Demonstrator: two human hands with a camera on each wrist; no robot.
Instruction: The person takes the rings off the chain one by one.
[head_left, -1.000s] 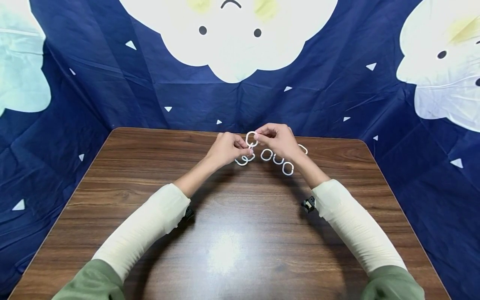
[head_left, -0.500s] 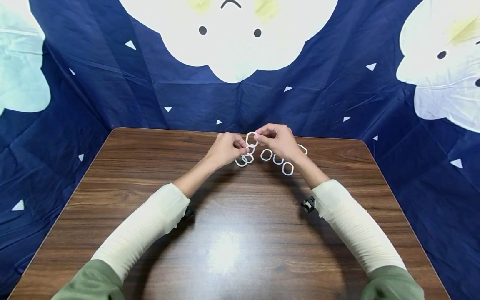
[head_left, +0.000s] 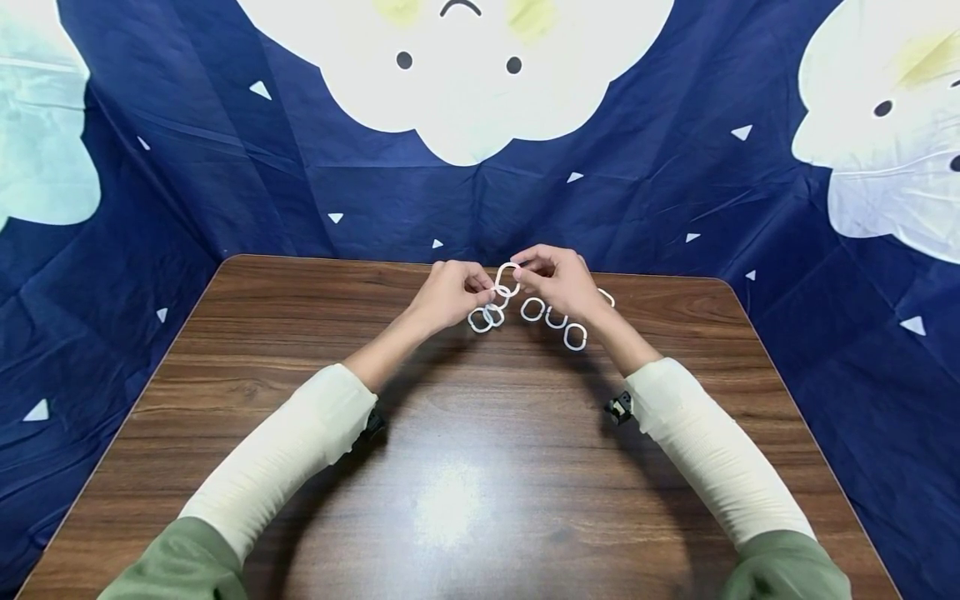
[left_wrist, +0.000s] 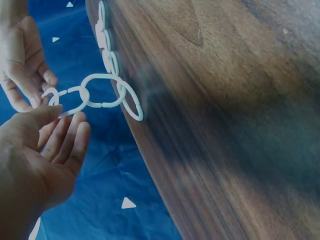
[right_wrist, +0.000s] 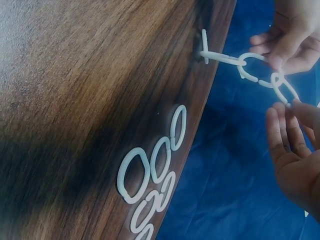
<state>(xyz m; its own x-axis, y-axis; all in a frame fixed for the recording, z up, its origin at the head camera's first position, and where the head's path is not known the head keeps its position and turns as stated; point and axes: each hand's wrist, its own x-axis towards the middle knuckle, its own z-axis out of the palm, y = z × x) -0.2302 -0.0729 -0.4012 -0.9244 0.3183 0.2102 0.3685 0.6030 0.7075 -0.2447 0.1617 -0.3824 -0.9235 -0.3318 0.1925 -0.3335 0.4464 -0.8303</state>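
White plastic oval links hang joined in a short chain between my hands near the table's far edge. My right hand [head_left: 562, 279] pinches the top link [head_left: 508, 264] between thumb and fingertips. Just to the left and a little lower, my left hand [head_left: 452, 293] holds the second link, thumb against fingers. In the left wrist view the third link [left_wrist: 100, 76] and the end link [left_wrist: 141, 112] slant over the table edge. The end link reaches down to the wood in the right wrist view. Fingertips cover part of the upper links.
Several loose white links [right_wrist: 120, 175] lie on the brown wooden table [head_left: 450, 417], by the far edge below my right hand. My right wrist hides part of this group in the head view. Behind the table hangs a dark blue cloth [head_left: 480, 200] with white clouds.
The top link has shifted slightly to the right with my right hand and tilts more. The left fingers have slid a little along the second link, and the lower links show more fully.
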